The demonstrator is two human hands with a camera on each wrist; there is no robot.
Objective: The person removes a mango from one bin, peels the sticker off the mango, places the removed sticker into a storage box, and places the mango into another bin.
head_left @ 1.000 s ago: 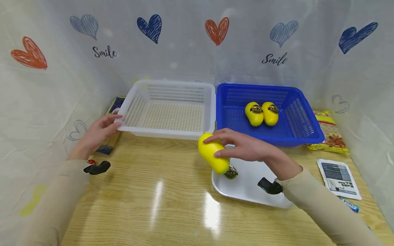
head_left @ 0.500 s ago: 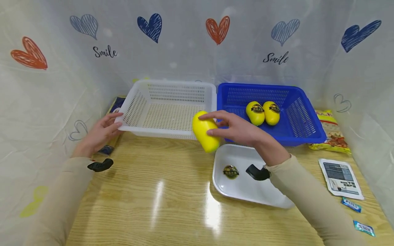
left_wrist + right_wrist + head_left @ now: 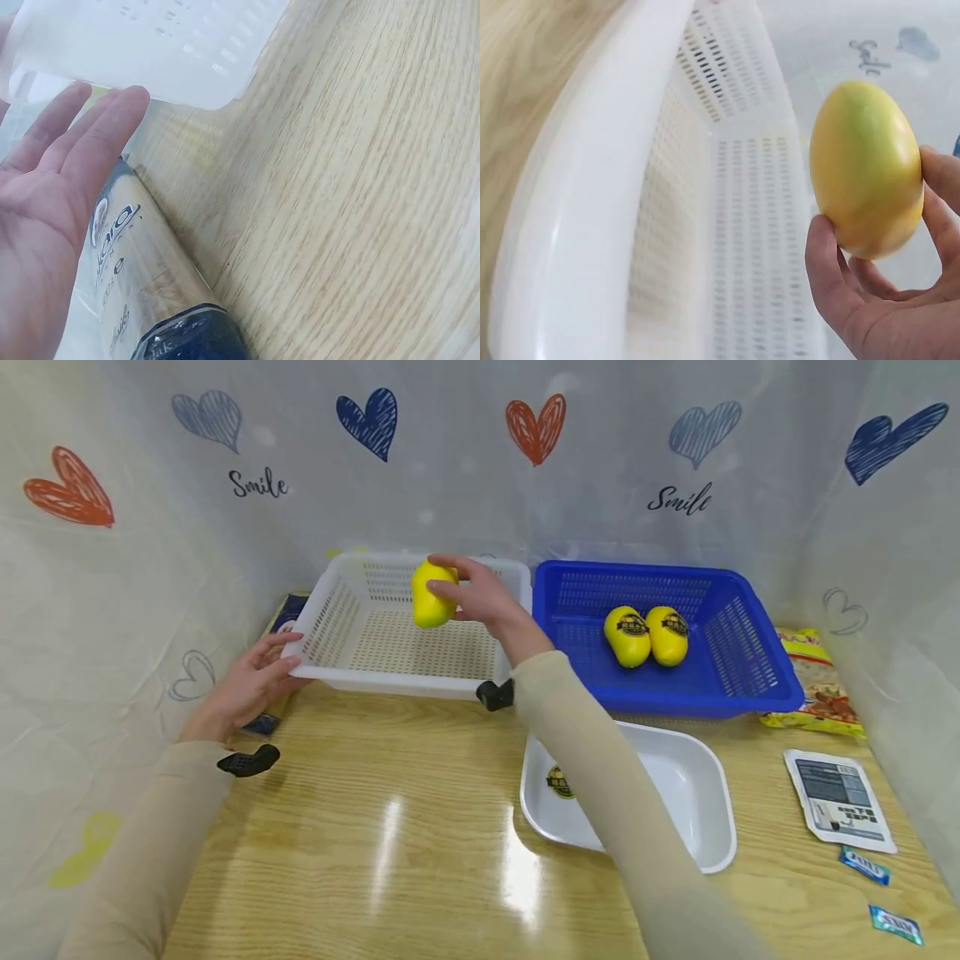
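My right hand (image 3: 476,593) holds a yellow mango (image 3: 433,597) between thumb and fingers, above the white plastic basket (image 3: 408,683). In the right wrist view the mango (image 3: 866,169) is tilted near upright, beside the slotted basket wall (image 3: 754,247). With thumb and fingers, my left hand (image 3: 251,685) pinches the basket's left front rim. The left wrist view shows several straight fingers of this hand (image 3: 64,172) below the basket rim (image 3: 195,90). Two mangoes with black-and-gold labels (image 3: 628,639) lie side by side in the blue basket (image 3: 660,702).
A white tray (image 3: 712,793) with a round black-and-gold sticker (image 3: 559,782) stands in front, partly under my right forearm. A long food packet (image 3: 150,262) lies left of the white basket. At right are a yellow snack bag (image 3: 813,693), a white pouch (image 3: 840,802) and two small blue packets (image 3: 896,924).
My right hand has carried the mango from over the tray's edge up and left, over the white basket. My left hand stays at the basket rim.
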